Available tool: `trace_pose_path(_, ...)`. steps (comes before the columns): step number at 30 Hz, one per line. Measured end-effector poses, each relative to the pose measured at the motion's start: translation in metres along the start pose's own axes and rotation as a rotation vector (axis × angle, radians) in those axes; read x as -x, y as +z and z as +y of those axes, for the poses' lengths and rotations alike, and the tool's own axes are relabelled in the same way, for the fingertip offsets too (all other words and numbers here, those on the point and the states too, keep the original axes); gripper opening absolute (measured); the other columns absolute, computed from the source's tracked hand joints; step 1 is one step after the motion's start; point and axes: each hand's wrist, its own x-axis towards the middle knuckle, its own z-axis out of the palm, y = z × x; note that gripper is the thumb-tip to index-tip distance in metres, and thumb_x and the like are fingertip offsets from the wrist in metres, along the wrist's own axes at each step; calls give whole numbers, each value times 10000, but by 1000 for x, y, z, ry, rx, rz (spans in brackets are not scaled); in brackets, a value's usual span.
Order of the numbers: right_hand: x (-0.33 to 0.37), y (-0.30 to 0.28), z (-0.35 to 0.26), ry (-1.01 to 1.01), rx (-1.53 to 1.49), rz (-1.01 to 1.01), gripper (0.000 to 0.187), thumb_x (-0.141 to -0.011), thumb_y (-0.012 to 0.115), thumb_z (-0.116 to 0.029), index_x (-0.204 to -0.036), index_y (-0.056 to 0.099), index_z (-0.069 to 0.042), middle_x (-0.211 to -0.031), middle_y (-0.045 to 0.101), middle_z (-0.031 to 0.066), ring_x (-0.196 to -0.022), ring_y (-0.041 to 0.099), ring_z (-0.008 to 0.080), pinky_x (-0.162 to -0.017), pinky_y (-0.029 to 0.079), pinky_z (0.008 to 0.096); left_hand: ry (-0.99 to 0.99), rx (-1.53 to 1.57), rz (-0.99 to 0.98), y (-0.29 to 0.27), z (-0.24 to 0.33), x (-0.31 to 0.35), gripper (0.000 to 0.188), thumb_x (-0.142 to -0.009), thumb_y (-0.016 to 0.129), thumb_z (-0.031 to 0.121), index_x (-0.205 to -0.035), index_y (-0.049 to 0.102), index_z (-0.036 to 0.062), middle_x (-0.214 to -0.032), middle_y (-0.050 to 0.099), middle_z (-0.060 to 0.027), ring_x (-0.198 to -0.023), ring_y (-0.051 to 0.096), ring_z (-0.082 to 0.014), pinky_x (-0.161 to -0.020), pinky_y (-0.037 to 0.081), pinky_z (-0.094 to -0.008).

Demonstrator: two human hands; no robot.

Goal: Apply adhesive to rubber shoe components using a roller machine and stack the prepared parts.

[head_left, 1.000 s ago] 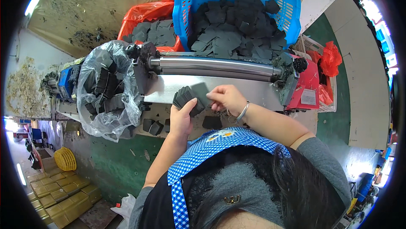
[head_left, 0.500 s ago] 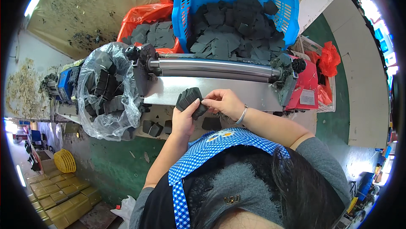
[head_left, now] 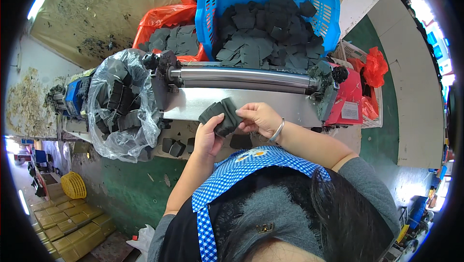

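Observation:
My left hand (head_left: 209,134) is closed round a stack of thin dark grey sheet pieces (head_left: 218,116), thumb on top. The pieces stand fanned apart at their upper edges. At the right side of the stack, my right hand (head_left: 261,119) pinches the edge of the outermost piece between thumb and fingers. Both hands are just in front of a flat metal plate (head_left: 193,102) on a roller machine. Behind the plate lies a shiny steel roller (head_left: 241,74). What the lower fingers of the left hand do is hidden by the stack.
A blue basket (head_left: 205,20) heaped with dark pieces stands behind the roller, beside a red bag (head_left: 164,16) of similar pieces. Left of the machine hangs a clear plastic bag (head_left: 125,143) with dark stacks inside. A red machine housing (head_left: 349,95) is at the right.
The stack has opened out wider and tilted to the right. My right hand has shifted slightly right and now grips the edge of an outer piece.

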Motion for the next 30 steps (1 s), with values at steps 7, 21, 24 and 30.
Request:
trace_pose_path(7, -17, -21, -10, -208, -8, 387, 222, -910, 538, -228, -970, 479, -22, -719, 603, 92, -517, 585, 147, -475, 496, 262, 299, -176, 41, 2, -2, -3, 206, -811, 625, 9, -1011, 604, -35, -969, 635, -96, -852, 625, -181, -789, 508, -299)
trace_pose_path(21, 8, 11, 4, -315, 416, 22, 240, -802, 704, -251, -872, 598, -47, -727, 608, 27, -598, 590, 95, -511, 459, 220, 262, -272, 88, -4, -12, -9, 206, -827, 620, 21, -1021, 576, -35, -936, 635, -117, -813, 636, -192, -727, 530, -312)
trace_pose_path(24, 2, 7, 7, -371, 441, 48, 233, -797, 708, -226, -875, 598, -37, -720, 606, 27, -600, 591, 99, -500, 460, 226, 269, -222, 109, 6, -11, -7, 195, -793, 681, 50, -963, 621, -23, -881, 641, -66, -749, 616, -135, -702, 513, -274)
trace_pose_path(30, -8, -21, 0, -53, 88, 186, 189, -899, 554, -203, -847, 539, -22, -708, 615, 94, -592, 611, 147, -506, 488, 240, 182, -74, 43, 6, 0, -3, 192, -803, 656, 31, -978, 605, -32, -891, 639, -104, -785, 636, -185, -718, 520, -290)
